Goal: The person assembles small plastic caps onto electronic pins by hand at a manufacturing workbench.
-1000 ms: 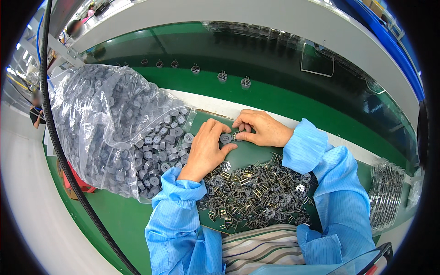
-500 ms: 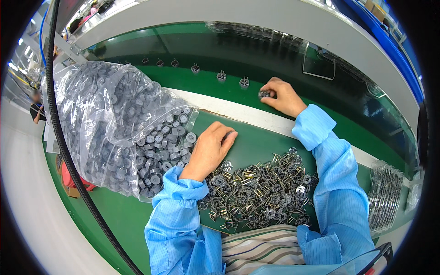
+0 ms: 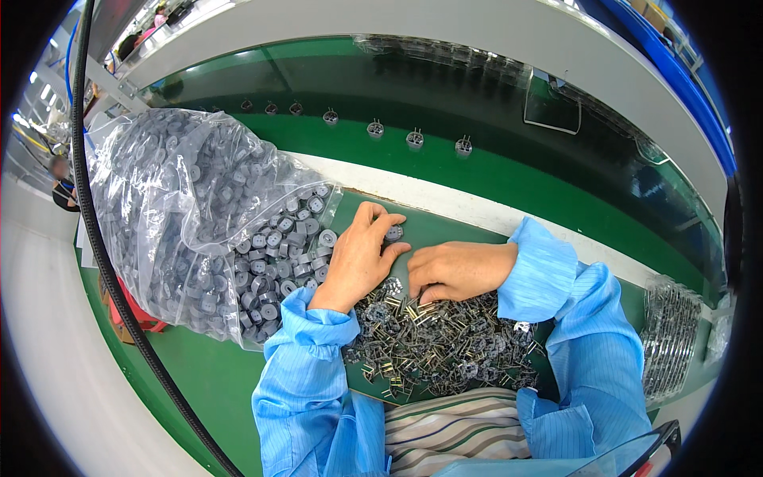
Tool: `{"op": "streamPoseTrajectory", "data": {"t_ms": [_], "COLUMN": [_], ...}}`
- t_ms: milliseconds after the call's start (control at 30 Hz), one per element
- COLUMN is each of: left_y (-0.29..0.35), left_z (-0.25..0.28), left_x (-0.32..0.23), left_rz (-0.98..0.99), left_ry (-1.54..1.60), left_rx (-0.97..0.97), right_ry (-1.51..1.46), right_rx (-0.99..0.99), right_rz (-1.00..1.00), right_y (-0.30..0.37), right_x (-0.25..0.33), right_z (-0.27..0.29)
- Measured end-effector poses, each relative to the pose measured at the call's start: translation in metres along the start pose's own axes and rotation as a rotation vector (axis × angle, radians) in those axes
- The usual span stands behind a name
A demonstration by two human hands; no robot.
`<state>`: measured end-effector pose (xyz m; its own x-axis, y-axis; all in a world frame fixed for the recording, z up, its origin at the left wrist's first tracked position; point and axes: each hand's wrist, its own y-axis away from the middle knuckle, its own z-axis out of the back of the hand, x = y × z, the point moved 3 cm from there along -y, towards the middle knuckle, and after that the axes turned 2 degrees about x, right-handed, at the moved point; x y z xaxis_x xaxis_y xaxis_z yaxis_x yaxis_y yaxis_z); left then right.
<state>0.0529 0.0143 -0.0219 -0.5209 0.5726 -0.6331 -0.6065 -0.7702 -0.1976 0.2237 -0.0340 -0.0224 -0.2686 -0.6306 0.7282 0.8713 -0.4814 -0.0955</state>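
My left hand (image 3: 362, 254) pinches a small round grey plastic cap (image 3: 393, 233) between thumb and fingers, above the green work surface. Close beside it, my right hand (image 3: 461, 269) reaches down at the top edge of a heap of small dark parts with brass-coloured pins (image 3: 453, 350). Its fingers are drawn together, and what lies between them is hidden. To the left, a clear plastic bag (image 3: 191, 183) spills many loose grey caps (image 3: 278, 270) toward my left wrist. Several grey caps with pins pointing up, such as the nearest pinned cap (image 3: 463, 145), stand in a row on the green belt.
A white rail (image 3: 469, 208) divides the work surface from the green belt (image 3: 556, 187). Stacked clear plastic trays (image 3: 671, 342) lie at the right. A black braided cable (image 3: 91, 199) hangs down the left side. A bent metal wire frame (image 3: 552, 127) rises at the back.
My right hand has set a pinned cap at the right end of the row and come back to the heap. The row has shifted slightly left. My left hand now shows its grey cap.
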Motion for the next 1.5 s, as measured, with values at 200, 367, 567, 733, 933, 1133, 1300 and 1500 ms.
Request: {"op": "streamPoseTrajectory", "data": {"t_ms": [200, 367, 567, 733, 933, 1133, 1300, 1500], "left_y": [-0.001, -0.001, -0.002, -0.001, -0.002, -0.002, -0.002, -0.005], "left_z": [-0.002, -0.002, -0.001, -0.001, 0.002, -0.003, -0.006, -0.007], "left_x": [0.001, 0.003, 0.002, 0.002, -0.005, 0.000, 0.000, -0.005], "left_rz": [-0.015, 0.022, 0.004, 0.009, 0.017, 0.045, 0.024, -0.039], "left_ry": [-0.020, -0.009, -0.023, 0.000, 0.013, 0.014, -0.027, -0.085], "left_rx": [-0.023, -0.036, -0.029, 0.014, 0.036, 0.087, 0.019, -0.066], "right_ry": [-0.116, 0.120, -0.216, 0.121, 0.208, 0.204, -0.201, -0.175], "right_rx": [0.027, -0.282, -0.282, -0.415, -0.257, -0.491, -0.554, -0.556], "right_rz": [-0.135, -0.310, -0.543, -0.649, -0.811, -0.207, -0.443, -0.457], "right_y": [-0.001, 0.008, 0.019, 0.021, 0.025, 0.015, 0.007, 0.007], "right_x": [0.000, -0.020, -0.034, -0.042, -0.039, -0.043, -0.042, -0.046], "right_z": [0.008, 0.036, 0.055, 0.059, 0.060, 0.047, 0.039, 0.038]}}
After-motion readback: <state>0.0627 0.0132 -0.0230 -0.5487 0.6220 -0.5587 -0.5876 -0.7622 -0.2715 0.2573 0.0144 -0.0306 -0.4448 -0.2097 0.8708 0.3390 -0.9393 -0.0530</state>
